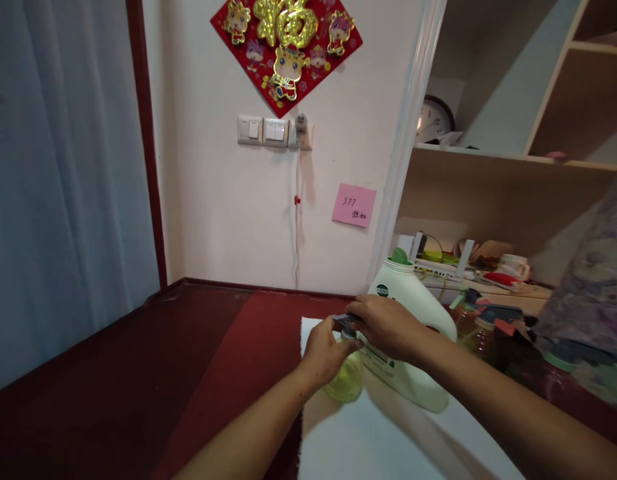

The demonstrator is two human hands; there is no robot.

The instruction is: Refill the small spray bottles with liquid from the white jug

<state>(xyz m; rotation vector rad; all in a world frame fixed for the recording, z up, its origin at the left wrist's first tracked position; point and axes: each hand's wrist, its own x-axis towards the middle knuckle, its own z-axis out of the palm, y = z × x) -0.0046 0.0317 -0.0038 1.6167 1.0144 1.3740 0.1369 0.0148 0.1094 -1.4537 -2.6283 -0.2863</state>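
A small see-through spray bottle with yellow-green liquid stands upright on a white cloth. My left hand is closed around its neck, just below the top. From the right, my right hand grips the dark grey spray head on the bottle's mouth; my fingers partly hide how the head sits there. Close behind my right hand is a big pale green jug with a handle. Its mouth is uncapped, and something green shows in it.
Several spray bottles with grey heads stand on the dark red table at right. Behind are shelves with a clock and clutter. A white cable hangs from a wall socket. A blue curtain hangs at left.
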